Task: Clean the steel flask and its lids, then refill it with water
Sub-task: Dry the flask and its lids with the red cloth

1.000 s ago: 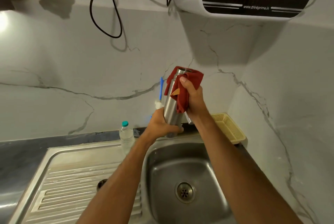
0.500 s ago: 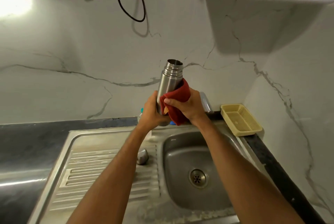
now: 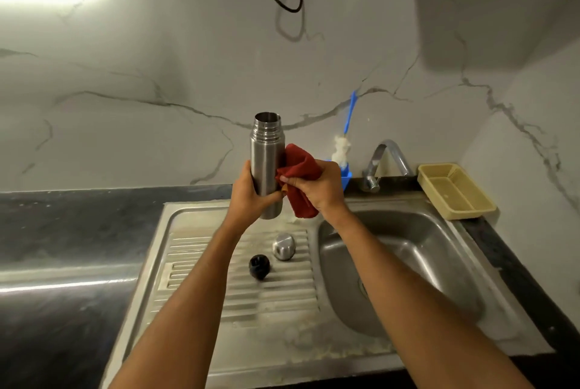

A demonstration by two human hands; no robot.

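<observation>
The steel flask (image 3: pixel 266 165) stands upright in the air above the back edge of the draining board (image 3: pixel 201 263), mouth open and threads bare. The left hand (image 3: pixel 251 197) wraps its lower half in a firm clasp, thumb across the front. At the flask's three o'clock, the right hand (image 3: pixel 317 190) pinches a bunched red cloth (image 3: pixel 301 178) and presses it against the steel wall.

The step in hand looks like wiping the outside dry. To do it well, the left hand should turn the flask a little at a time while the cloth runs the full height, neck threads included, and then shift grip so the covered lower band gets wiped too.

At the flask's six o'clock, the steel cup lid (image 3: pixel 284 245) and the black inner stopper (image 3: pixel 259 266) lie on the ribs, just apart from each other.

Whether the flask's inside is wet or clean cannot be seen from this angle. The tap (image 3: pixel 387 159) stands at three o'clock behind the sink basin (image 3: pixel 408 263), and the drain is mostly hidden by the right forearm. The white object behind the right hand is possibly a bottle brush (image 3: pixel 345 140) in a blue holder, its base hidden.
</observation>
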